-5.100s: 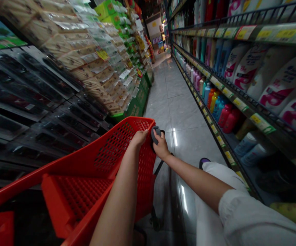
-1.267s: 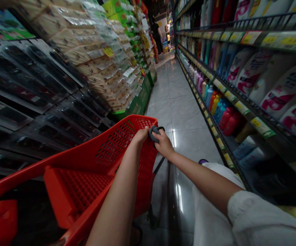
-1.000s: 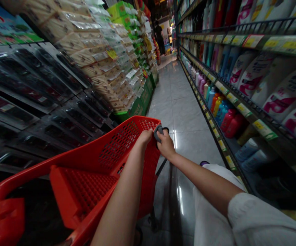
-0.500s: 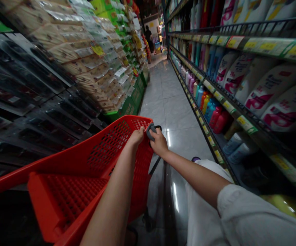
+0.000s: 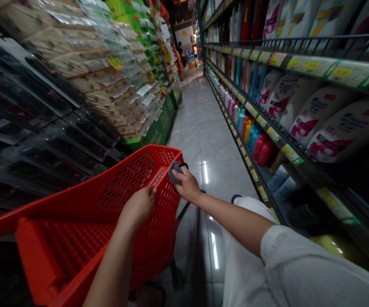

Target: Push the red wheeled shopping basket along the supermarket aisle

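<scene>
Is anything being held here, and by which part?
The right hand grips a cloth by its right side; the left hand is at the cart's rim, its grip unclear.

The cart [image 5: 152, 256] is smooth red plastic with a faint sheen. The grey rag [image 5: 173, 172] looks like soft, matt cloth, and so does the pale sleeve [image 5: 299, 264]. Polished floor tiles [image 5: 219, 170] throw back glossy streaks. Crinkled, shiny clear plastic wraps the tan packs [image 5: 94, 81]; the white bottles [image 5: 315, 113] are smooth plastic, behind dark metal wire [image 5: 302, 44].
</scene>
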Motion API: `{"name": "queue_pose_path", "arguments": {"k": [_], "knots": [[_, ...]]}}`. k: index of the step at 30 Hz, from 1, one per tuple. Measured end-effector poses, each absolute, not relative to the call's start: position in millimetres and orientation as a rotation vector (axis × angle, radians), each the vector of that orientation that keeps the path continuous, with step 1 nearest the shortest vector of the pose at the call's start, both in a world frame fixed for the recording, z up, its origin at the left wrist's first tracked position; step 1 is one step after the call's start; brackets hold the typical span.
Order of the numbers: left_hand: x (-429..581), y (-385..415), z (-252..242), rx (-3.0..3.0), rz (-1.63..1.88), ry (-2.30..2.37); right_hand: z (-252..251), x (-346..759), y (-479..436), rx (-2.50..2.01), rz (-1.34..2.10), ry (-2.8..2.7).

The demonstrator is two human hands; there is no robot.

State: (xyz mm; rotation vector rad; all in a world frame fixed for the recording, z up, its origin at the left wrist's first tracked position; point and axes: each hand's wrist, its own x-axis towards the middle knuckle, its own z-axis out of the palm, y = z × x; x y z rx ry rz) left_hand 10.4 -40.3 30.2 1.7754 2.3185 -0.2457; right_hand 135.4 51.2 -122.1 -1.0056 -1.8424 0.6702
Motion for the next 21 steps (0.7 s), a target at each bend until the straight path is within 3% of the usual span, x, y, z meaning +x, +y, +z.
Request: {"name": "queue_pose_path", "arguments": {"k": [9, 14, 21], "knots": [[18.2, -40.6, 25.7, 1.768, -0.206, 2.311, -125.7, 140.4, 59.8, -1.114, 0.697, -1.627], [15.3, -36.1, 24.8, 1.753, -0.139, 2.323, -133.4, 133.4, 24.7, -0.828, 0.639, -1.884], [18.0, -38.6, 26.2, 1.719, -0.16, 2.333, -121.1, 155.9, 74.3, -1.035, 0.626, -1.449]]}}
